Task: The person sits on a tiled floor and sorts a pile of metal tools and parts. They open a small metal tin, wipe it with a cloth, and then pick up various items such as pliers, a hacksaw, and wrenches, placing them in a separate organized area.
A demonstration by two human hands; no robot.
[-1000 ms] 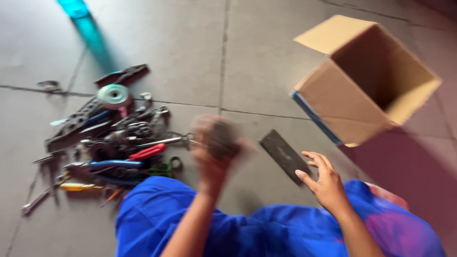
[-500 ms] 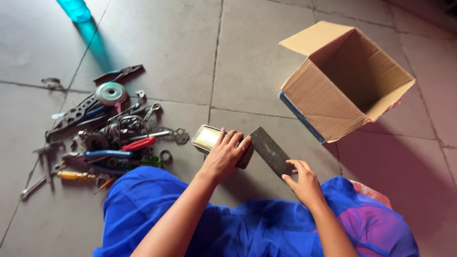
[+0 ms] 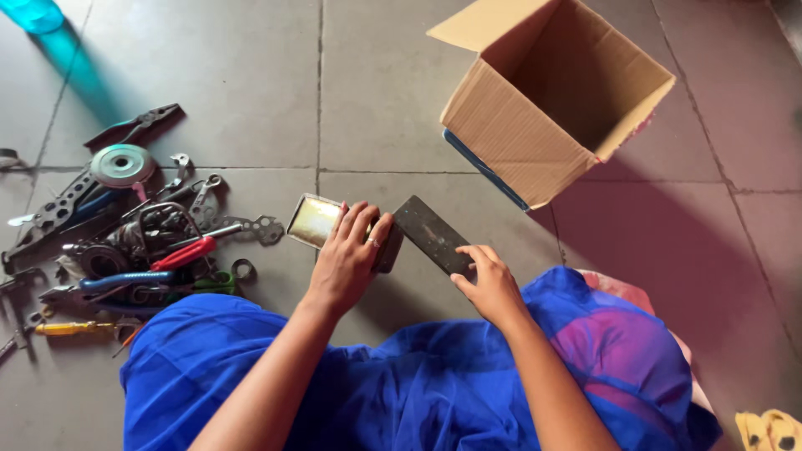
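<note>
My left hand (image 3: 347,260) lies over a rectangular metal tin (image 3: 312,220) on the tiled floor, fingers curled across its right end; the tin's shiny open inside faces up. A flat dark rectangular lid (image 3: 428,232) rests just right of the tin, tilted, with its upper end close to my left fingertips. My right hand (image 3: 491,286) grips the lid's lower end with thumb and fingertips. I sit on the floor with a blue garment (image 3: 393,384) over my lap.
An open cardboard box (image 3: 510,138) stands at the upper right. A pile of hand tools (image 3: 142,246) with pliers, spanners, screwdrivers and a round metal disc (image 3: 123,164) covers the floor at left. A teal bottle (image 3: 33,12) is at top left.
A second ago my left hand was raised and blurred with the tin; it has since set the tin on the floor and stays on it. My right hand closed onto the lid's end.
</note>
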